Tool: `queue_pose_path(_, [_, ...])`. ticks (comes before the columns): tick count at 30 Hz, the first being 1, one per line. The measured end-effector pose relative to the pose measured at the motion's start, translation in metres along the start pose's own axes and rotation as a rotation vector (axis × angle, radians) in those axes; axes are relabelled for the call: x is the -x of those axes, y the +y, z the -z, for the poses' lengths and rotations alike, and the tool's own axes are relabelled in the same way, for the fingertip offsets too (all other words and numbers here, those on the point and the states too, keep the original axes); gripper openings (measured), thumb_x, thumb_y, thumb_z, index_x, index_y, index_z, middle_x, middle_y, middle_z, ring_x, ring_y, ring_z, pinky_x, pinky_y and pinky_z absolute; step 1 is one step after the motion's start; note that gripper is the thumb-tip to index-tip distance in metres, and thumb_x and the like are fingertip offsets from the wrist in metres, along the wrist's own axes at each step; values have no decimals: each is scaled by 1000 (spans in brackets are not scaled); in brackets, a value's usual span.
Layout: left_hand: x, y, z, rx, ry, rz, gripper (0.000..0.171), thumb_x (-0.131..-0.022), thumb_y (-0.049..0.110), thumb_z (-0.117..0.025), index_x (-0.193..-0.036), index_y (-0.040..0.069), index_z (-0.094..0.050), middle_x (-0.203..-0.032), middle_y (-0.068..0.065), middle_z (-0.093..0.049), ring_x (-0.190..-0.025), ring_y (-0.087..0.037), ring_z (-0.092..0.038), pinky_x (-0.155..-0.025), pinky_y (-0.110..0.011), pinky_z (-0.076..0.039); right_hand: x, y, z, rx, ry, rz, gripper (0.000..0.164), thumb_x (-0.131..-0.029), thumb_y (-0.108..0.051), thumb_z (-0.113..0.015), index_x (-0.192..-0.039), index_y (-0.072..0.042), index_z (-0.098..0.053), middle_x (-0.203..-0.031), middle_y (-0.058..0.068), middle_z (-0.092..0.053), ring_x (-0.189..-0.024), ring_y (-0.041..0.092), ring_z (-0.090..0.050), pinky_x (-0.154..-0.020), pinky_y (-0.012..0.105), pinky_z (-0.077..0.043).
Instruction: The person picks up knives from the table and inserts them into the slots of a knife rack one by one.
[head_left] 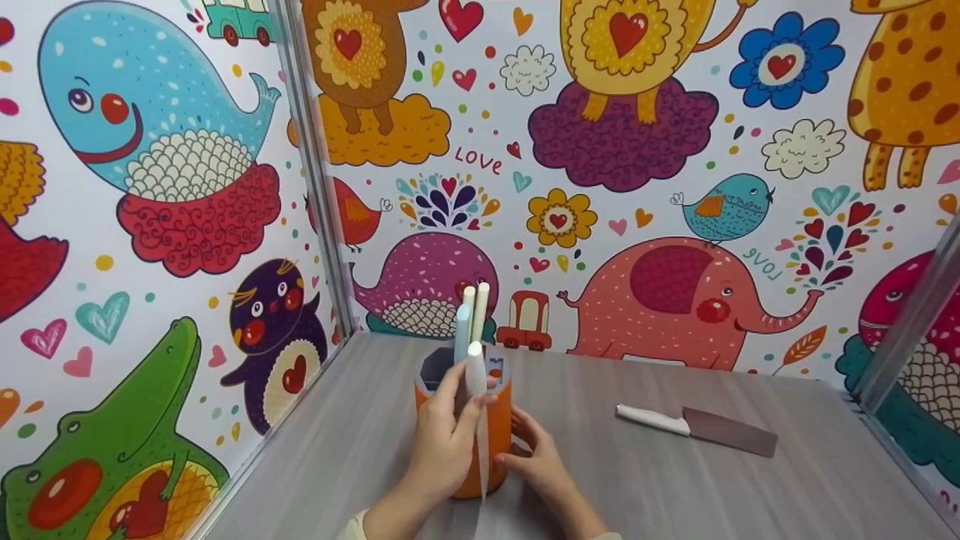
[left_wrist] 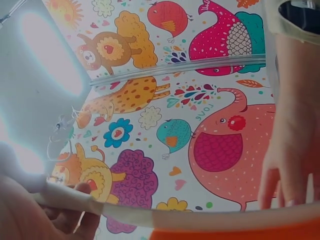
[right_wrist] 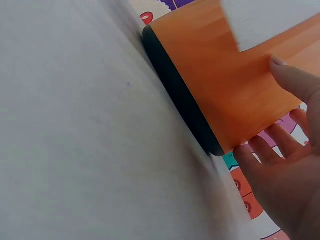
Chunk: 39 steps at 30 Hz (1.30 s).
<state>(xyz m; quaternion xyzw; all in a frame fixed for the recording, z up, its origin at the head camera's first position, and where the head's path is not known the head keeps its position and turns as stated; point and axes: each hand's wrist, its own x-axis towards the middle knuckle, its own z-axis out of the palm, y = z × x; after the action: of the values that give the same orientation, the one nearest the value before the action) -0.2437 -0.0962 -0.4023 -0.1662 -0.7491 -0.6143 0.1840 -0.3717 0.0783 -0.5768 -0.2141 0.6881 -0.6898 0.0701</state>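
Note:
An orange knife block (head_left: 501, 420) with a grey top stands upright on the table. Several light handles (head_left: 480, 307) stick up from its top. My left hand (head_left: 442, 450) grips a knife by its white handle (head_left: 475, 367). The knife's thin blade (head_left: 482, 457) points down in front of the block, outside it; the left wrist view also shows this blade (left_wrist: 200, 220). My right hand (head_left: 546, 461) holds the block's right side, thumb in front and fingers around the side. In the right wrist view its thumb (right_wrist: 292, 77) touches the orange wall (right_wrist: 210, 65) above a dark base.
A cleaver (head_left: 731, 433) with a white handle lies flat on the grey wood-grain table (head_left: 585, 405), to the right of the block. Printed panels with cartoon animals (head_left: 660, 300) close off the back and the sides.

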Motion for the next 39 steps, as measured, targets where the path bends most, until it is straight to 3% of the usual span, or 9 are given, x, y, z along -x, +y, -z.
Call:
queue_pose_path(4, [-10, 12, -2, -9, 21, -56, 45, -112, 15, -55, -153, 1, -47, -133, -16, -70, -119, -28, -73, -111, -42, -54, 0, 3, 3, 15, 1, 32, 85, -95, -19, -82, -164, 0, -34, -164, 27, -44, -149, 44, -47, -124, 61, -40])
queue_pose_path(7, [-16, 22, -2, -25, 48, -91, 44, -111, 12, -56, -152, 0, -48, -131, -14, -71, -115, -24, -74, -110, -43, -56, 0, 4, 5, 14, 1, 62, 88, -93, -18, -84, -163, 4, -34, -161, 28, -47, -147, 43, -49, -122, 59, -42])
queue_pose_path(15, [-30, 46, -5, -73, 116, -152, 47, -111, 11, -54, -155, -1, -45, -131, -12, -73, -113, -26, -76, -112, -56, -53, 0, 7, 4, 3, -6, 39, 87, -93, -21, -84, -163, -1, -37, -161, 23, -49, -147, 38, -50, -123, 59, -41])
queue_pose_path(25, [-59, 84, -1, -17, 195, -200, 50, -111, 8, -54, -158, 0, -41, -133, -16, -70, -111, -26, -74, -118, -62, -47, -1, 5, 3, 3, 1, 22, 84, -95, -21, -82, -163, -3, -37, -164, 23, -45, -150, 40, -47, -124, 59, -40])
queue_pose_path(30, [-72, 92, 3, 17, 230, -202, 50, -111, 8, -52, -159, 0, -39, -133, -17, -69, -112, -27, -74, -115, -58, -51, 1, 5, 2, -12, -2, 25, 85, -94, -21, -83, -163, -3, -37, -164, 23, -45, -150, 39, -47, -124, 57, -40])
queue_pose_path(35, [-80, 99, 7, 80, 304, -217, 47, -111, 6, -52, -157, 1, -42, -132, -16, -69, -111, -28, -74, -108, -50, -57, 3, 7, 2, 7, -14, 81, 84, -93, -18, -84, -162, -1, -39, -161, 23, -49, -148, 38, -49, -124, 55, -42])
queue_pose_path(39, [-85, 99, 6, 114, 355, -205, 44, -111, 7, -52, -155, 4, -45, -134, -14, -68, -112, -26, -74, -112, -49, -55, 6, 8, 1, 16, -14, 108, 83, -93, -15, -83, -161, 1, -39, -160, 25, -50, -147, 38, -50, -123, 54, -42])
